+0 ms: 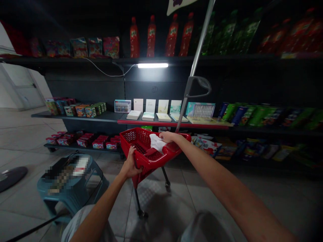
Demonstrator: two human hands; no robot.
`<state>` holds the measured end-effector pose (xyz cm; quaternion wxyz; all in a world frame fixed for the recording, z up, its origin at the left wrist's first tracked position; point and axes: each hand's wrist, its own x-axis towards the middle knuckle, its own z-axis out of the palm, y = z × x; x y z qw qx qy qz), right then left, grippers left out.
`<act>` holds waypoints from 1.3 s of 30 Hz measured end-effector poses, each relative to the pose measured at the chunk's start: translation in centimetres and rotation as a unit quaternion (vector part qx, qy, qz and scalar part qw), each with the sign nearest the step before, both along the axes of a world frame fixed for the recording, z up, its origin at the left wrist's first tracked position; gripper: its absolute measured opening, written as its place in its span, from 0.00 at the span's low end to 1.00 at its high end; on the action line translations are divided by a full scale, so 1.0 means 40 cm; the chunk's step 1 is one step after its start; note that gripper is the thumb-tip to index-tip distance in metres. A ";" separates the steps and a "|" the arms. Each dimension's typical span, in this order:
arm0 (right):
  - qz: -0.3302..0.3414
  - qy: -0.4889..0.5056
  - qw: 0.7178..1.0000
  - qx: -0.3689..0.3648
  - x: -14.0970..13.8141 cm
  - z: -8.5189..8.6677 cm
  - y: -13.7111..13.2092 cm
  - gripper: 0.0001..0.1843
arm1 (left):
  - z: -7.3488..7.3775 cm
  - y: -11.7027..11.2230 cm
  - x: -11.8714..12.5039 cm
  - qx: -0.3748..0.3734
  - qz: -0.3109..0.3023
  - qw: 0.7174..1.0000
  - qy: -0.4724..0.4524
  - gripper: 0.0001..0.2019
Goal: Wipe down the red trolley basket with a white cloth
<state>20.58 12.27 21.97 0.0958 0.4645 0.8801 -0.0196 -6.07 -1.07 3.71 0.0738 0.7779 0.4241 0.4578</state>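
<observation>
A small red plastic shopping cart (pixel 151 164) on thin dark legs with casters stands in front of me. My left hand (pixel 131 165) grips the near left side of its basket, fingers over the rim and thumb on the outside. At the cart's right end, my right hand (pixel 167 137) is closed on a white cloth (pixel 156 143), which hangs bunched over the red plastic inside the basket. The fingertips of that hand are partly hidden in the cloth. A grey metal pole (pixel 195 64) with a dark loop clip rises behind the cart's right end.
Behind the cart, a shelf with a red edge (pixel 151 122) carries white notebooks and marker sets. Red bottles (pixel 151 37) stand above; snack bags (pixel 208 144) lie low on the right. A blue-grey stool (pixel 73 191) with blurred items is at left, beside a dark round base (pixel 13 177).
</observation>
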 end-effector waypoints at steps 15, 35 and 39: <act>-0.171 0.111 0.975 0.091 0.066 -0.085 0.067 0.28 | 0.009 -0.018 -0.093 -0.063 -0.028 0.997 -0.043 0.58; -0.152 0.293 0.924 0.195 0.055 -0.013 0.014 0.19 | 0.133 -0.004 -0.052 -0.034 -0.010 0.989 -0.144 0.23; -0.117 0.414 0.858 0.282 0.127 -0.032 -0.020 0.19 | 0.105 0.008 -0.054 -0.004 0.013 0.988 -0.152 0.24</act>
